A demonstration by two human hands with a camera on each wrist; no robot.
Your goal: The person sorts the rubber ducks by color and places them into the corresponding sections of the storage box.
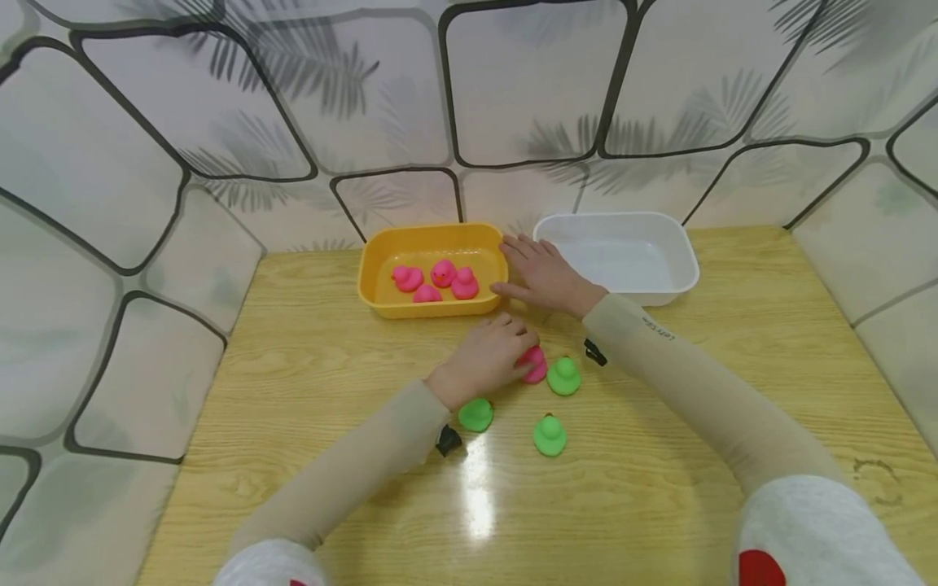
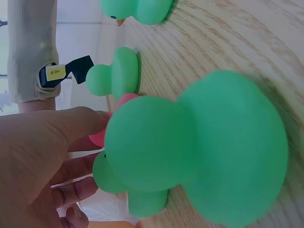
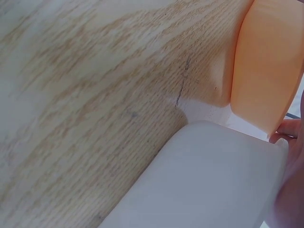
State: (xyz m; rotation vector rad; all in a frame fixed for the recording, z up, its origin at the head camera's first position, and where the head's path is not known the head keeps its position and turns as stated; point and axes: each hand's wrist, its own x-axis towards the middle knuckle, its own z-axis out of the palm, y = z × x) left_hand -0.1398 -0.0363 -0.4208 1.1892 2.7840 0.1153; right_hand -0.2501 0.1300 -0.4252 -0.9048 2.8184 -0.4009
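Observation:
My left hand [image 1: 487, 358] pinches a pink rubber duck [image 1: 535, 366] between thumb and fingers, low over the table. In the left wrist view this pink duck [image 2: 97, 137] is mostly hidden by the thumb and a large green duck [image 2: 228, 147]. Around the hand are several green rubber ducks, among them one to the right [image 1: 563, 378], one by the wrist [image 1: 476, 416] and one nearer the front [image 1: 550, 436]. My right hand [image 1: 545, 277] lies with extended fingers at the right rim of the yellow tray [image 1: 374, 268], which contains several pink ducks [image 1: 465, 283].
A white tray [image 1: 619, 252] stands right of the yellow one, partly behind my right forearm. Both trays sit at the back of the wooden table [image 1: 623, 488], against a patterned wall [image 1: 528, 89].

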